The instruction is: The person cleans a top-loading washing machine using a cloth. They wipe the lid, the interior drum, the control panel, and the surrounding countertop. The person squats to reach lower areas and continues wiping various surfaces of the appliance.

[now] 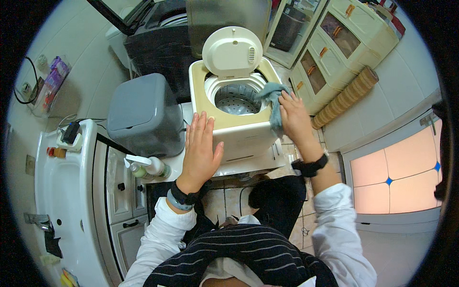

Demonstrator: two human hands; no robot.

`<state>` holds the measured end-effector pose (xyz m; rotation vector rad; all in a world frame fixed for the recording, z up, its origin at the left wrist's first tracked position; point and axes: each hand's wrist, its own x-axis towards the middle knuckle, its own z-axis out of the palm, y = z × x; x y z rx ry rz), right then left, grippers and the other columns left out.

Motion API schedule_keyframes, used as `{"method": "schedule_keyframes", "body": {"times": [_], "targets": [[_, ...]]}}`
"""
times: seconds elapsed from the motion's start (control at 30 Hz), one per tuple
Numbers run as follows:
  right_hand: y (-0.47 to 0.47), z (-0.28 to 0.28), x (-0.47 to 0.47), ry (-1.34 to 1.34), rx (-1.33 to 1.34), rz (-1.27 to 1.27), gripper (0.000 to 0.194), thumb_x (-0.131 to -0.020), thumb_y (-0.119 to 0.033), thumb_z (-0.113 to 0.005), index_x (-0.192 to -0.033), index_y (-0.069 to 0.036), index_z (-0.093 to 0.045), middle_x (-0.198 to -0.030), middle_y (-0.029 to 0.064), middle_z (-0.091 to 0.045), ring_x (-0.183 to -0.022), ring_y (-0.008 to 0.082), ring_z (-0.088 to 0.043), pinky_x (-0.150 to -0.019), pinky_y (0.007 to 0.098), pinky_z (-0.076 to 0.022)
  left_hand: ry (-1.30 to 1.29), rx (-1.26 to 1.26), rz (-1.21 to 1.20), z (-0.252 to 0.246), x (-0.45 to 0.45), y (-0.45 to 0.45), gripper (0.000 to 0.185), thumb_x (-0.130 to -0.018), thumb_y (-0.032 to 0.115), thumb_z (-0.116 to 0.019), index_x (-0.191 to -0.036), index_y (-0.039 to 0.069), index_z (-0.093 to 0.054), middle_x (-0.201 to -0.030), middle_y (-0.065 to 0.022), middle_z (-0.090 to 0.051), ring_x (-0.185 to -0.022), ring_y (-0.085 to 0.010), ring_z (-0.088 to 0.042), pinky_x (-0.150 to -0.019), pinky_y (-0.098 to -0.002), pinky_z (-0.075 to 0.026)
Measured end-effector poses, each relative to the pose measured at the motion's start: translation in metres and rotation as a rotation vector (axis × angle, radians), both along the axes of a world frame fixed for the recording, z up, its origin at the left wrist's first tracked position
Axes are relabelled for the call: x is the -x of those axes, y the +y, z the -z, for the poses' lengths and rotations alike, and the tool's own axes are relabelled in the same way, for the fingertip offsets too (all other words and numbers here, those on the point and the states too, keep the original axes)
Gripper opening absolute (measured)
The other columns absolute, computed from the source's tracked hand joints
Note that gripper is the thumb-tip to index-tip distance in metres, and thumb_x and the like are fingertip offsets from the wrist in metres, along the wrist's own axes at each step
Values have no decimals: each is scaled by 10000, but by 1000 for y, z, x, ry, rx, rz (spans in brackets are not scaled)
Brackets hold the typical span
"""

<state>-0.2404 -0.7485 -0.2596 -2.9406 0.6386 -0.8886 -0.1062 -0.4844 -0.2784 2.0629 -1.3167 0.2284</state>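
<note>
In front of me stands a small white and cream top-loading washing machine (pixel 244 140). Its round lid (pixel 231 52) is raised, and the perforated metal drum (pixel 238 102) shows through the opening. My left hand (pixel 202 152) is at the machine's front left corner, palm down, thumb apart, with nothing held; its fingertips reach the cream top edge. At the right side, my right hand (pixel 296 120) holds a damp-looking teal cloth (pixel 275 97) against the machine. Part of the cloth lies over the top rim beside the opening, and the rest hangs down the side.
Left of the machine are a grey lidded bin (pixel 134 104) and pump bottles (pixel 157 168). A white washbasin (pixel 66 179) lines the left wall. Behind stands a large black appliance (pixel 157 53). On the right are a drawer unit (pixel 340 43), a rolled mat (pixel 346 97) and a door (pixel 391 179).
</note>
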Motion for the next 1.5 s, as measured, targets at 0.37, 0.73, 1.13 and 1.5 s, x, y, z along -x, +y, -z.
{"method": "schedule_keyframes", "body": {"times": [0.37,0.73,1.13,1.5], "targets": [[8,-11,27,69,-39,-127,334,-931,-175,-542,-1220,-10,-555,-1250,207,-576,-1142,405,-550,-954,469,-452,-158,-81,-26,-12,5,-34,563,-810,311,-710,-1304,86,-561,-1354,-145,-527,-1298,-327,-443,-1130,-631,-121],[-118,-5,-129,269,-188,-244,345,-971,-173,-457,-1223,63,-451,-1320,358,-421,-1132,487,-505,-973,493,-432,-123,-9,-1,-8,1,-31,532,-778,265,-740,-1265,109,-593,-1364,-131,-522,-1275,-301,-460,-1130,-574,-177],[-5,-1,19,182,-51,-202,490,-829,-5,-500,-1294,141,-453,-1348,343,-449,-1307,509,-371,-1133,490,-289,-163,31,-43,0,3,-33,486,-813,269,-698,-1265,120,-599,-1347,-129,-533,-1248,-312,-473,-1105,-562,-232],[80,-5,1,-55,-139,-416,259,-865,-142,-622,-1088,-13,-646,-1171,156,-650,-1069,375,-594,-955,447,-459,-197,21,-48,0,5,-34,490,-805,260,-703,-1265,124,-602,-1344,-130,-533,-1261,-305,-465,-1122,-536,-218]]}}
